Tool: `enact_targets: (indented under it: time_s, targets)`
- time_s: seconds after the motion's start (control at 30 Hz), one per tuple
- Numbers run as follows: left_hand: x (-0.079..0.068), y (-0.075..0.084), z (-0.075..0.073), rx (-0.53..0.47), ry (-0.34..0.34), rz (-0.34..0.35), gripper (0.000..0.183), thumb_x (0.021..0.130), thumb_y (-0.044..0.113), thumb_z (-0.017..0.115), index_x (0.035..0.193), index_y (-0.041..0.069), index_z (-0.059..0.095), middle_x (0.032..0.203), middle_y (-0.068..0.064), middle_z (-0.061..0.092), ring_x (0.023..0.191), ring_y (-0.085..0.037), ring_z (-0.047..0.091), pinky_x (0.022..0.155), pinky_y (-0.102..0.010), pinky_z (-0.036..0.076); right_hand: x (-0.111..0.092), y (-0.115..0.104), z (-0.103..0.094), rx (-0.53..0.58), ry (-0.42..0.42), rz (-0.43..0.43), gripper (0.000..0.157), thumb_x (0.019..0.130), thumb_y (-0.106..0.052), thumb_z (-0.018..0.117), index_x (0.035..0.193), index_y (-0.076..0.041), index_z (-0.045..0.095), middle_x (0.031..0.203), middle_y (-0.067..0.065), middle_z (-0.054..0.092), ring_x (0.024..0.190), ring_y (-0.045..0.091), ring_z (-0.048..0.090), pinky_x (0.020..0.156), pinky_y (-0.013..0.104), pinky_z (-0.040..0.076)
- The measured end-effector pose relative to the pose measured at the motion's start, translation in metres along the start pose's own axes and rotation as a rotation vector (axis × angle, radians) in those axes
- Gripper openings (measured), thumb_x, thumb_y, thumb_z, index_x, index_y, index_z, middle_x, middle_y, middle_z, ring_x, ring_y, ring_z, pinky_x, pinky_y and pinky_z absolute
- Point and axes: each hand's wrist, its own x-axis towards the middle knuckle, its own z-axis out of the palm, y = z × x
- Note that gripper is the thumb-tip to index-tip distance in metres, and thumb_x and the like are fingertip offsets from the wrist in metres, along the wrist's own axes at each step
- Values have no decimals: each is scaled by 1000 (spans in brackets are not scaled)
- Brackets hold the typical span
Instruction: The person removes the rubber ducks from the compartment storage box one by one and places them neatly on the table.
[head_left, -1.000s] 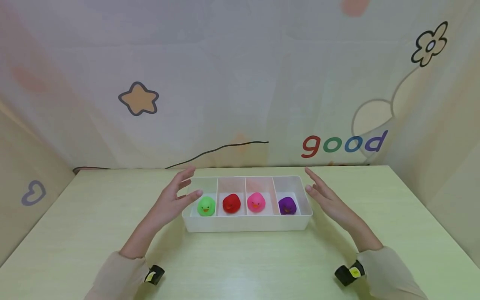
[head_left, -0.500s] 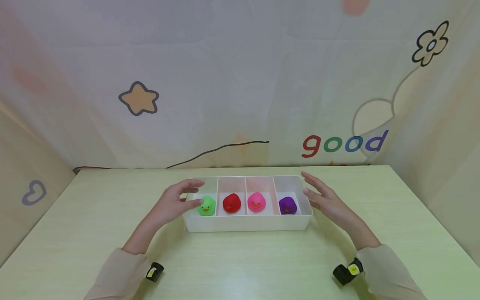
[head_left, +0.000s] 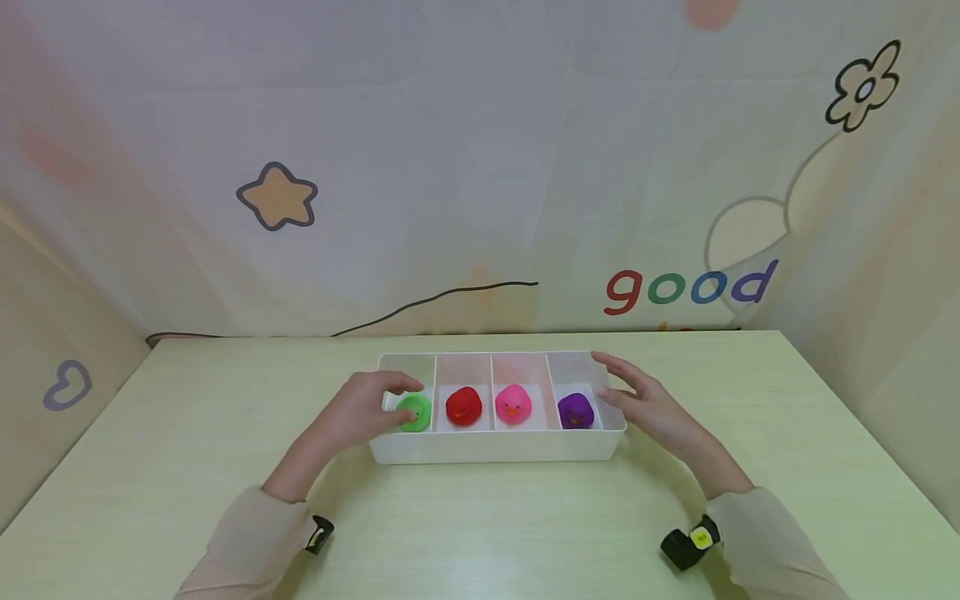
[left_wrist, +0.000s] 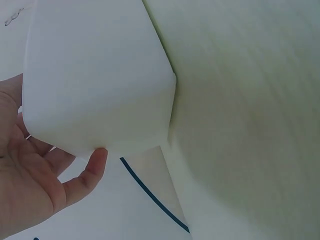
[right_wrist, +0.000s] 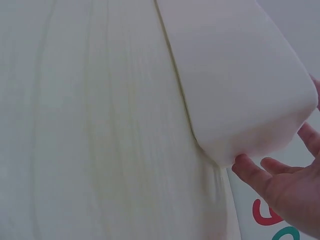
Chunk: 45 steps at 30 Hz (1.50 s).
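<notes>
A long white divided box (head_left: pixel 491 447) stands on the table in the head view, one small rubber duck per compartment. From left to right they are a green duck (head_left: pixel 422 411), a red duck (head_left: pixel 464 407), a pink duck (head_left: pixel 513 404) and a purple duck (head_left: pixel 577 412). My left hand (head_left: pixel 363 408) reaches over the box's left end, its thumb overlapping the green duck; fingers are spread, not visibly closed on it. My right hand (head_left: pixel 651 406) arches over the right end beside the purple duck, thumb and fingers apart. In both wrist views, a little finger is at the box's end wall.
The pale wood-patterned table (head_left: pixel 480 525) runs back to a printed cloth backdrop (head_left: pixel 465 183), and cloth also hangs at both sides. Each wrist carries a black camera strap (head_left: pixel 682 548).
My left hand has come down and rightward over the left compartment, thumb now over the green duck. My right hand has moved slightly left over the right end. Box and ducks stay put.
</notes>
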Motion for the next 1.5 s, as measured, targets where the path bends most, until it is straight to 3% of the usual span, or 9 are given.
enact_targets:
  time_s: [0.23, 0.6, 0.8, 1.1, 1.5]
  targets:
    - [5, 4, 1, 143, -39, 28, 31, 77, 7, 70, 107, 3, 65, 101, -6, 66, 96, -26, 59, 81, -37, 50, 2, 3, 0, -23, 7, 0, 60, 91, -30, 54, 143, -15, 28, 149, 17, 14, 134, 45, 11, 95, 64, 28]
    - [12, 8, 1, 238, -87, 1, 26, 77, 7, 70, 103, 1, 68, 93, -6, 67, 87, -22, 58, 75, -34, 50, 1, 4, -1, -19, 3, 0, 57, 91, -27, 56, 140, -9, 33, 148, 18, 17, 131, 48, 18, 98, 60, 29]
    - [12, 10, 1, 242, -100, -17, 25, 78, 7, 70, 102, 1, 68, 92, -6, 66, 83, -20, 57, 75, -35, 50, 0, 4, -1, 0, -1, -16, 57, 91, -23, 57, 140, -6, 33, 147, 19, 19, 130, 48, 21, 98, 59, 30]
    - [9, 12, -2, 232, -62, -15, 27, 77, 7, 71, 103, 2, 68, 95, -6, 67, 85, -21, 58, 75, -33, 50, 0, 5, -1, -13, 0, -11, 58, 90, -24, 57, 140, -7, 33, 146, 20, 20, 129, 48, 22, 97, 59, 31]
    - [-1, 8, -15, 122, 23, 71, 28, 77, 9, 71, 104, 1, 67, 93, -4, 67, 84, -18, 61, 74, -33, 49, -1, 3, -1, -16, -2, 1, 57, 90, -24, 57, 140, -7, 33, 148, 19, 18, 131, 46, 21, 98, 59, 29]
